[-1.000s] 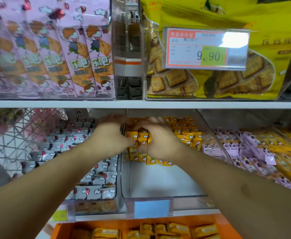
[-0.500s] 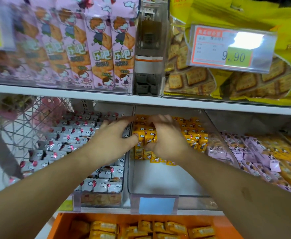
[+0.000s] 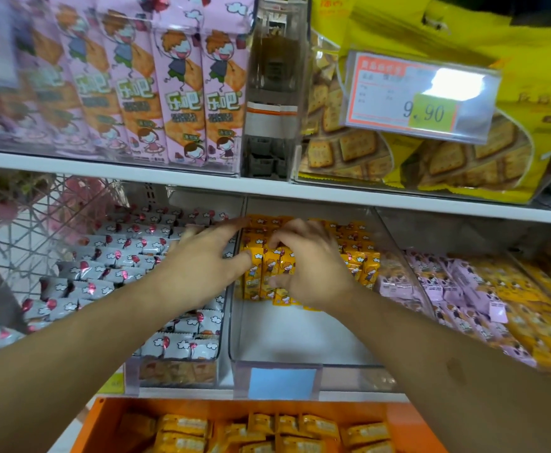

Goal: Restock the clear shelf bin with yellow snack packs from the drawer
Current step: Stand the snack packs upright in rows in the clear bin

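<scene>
On the middle shelf, a left bin [image 3: 176, 338] holds white packs [image 3: 120, 256]. The left hand [image 3: 202, 266], fingers spread, thumb touching a yellow pack, reaches over it. In the clear bin [image 3: 300, 361] yellow packs [image 3: 356, 256] fill the back; the right hand [image 3: 310, 269] grips a few upright. Right, pink packs [image 3: 437, 282]. Below, the orange drawer [image 3: 110, 416] holds more.
</scene>
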Motion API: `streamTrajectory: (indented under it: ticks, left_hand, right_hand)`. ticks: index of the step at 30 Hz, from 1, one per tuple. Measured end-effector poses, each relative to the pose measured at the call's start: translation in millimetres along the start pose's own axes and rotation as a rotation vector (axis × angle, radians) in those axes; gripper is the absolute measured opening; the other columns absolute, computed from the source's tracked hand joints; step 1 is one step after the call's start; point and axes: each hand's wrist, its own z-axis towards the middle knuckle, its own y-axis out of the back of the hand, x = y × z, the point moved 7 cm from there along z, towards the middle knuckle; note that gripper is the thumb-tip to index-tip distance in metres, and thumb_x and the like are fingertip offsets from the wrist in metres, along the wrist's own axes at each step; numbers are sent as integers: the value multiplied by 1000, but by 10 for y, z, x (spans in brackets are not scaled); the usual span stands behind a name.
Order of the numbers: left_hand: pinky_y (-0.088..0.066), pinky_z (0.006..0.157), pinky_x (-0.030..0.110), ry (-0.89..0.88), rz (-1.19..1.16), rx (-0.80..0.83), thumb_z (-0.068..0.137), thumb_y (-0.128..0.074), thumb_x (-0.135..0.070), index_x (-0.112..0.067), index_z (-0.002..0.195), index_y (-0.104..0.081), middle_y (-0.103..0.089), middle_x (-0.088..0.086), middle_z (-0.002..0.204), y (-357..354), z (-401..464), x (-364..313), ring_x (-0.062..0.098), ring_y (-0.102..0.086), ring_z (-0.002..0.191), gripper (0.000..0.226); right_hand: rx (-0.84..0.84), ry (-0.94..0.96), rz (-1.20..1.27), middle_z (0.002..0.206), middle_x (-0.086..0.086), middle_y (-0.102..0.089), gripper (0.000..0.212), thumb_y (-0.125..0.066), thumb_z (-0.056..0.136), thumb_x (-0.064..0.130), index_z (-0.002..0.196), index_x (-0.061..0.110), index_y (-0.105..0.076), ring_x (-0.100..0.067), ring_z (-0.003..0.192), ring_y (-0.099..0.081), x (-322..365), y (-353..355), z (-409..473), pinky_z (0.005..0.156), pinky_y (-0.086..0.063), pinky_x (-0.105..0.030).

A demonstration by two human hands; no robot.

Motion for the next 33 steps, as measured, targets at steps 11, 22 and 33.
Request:
streamTrajectory:
  ticks: [11, 22, 33]
  left_hand:
    - [-39, 115, 53, 5, 21, 10, 92, -49, -65, -76, 141, -20, -43, 14, 151, -29, 18, 24, 38, -31, 144, 58]
    - [-49, 105, 54, 20, 46, -24, 83, -46, -74, -82, 134, -19, -41, 18, 147, -62, 98, 124, 46, -45, 131, 59]
    - [-46, 46, 23, 27, -31, -43, 93, -55, -60, -74, 141, -29, -43, 11, 133, -87, 119, 134, 28, -59, 80, 56]
  right_hand:
    - [231, -87, -358, 139, 2, -49, 94, -91, 61, 56, 140, 31, -48, -25, 130, -42, -549, 498, -180, 105, -37, -37]
    - [224, -48, -399, 138, 1, -52, 97, -93, 56, 43, 140, 25, -48, -29, 126, -49, -592, 338, -164, 103, -49, -41]
    - [132, -34, -410, 123, 3, -54, 90, -89, 49, 57, 124, 26, -53, -26, 115, -51, -577, 341, -130, 98, -44, -39]
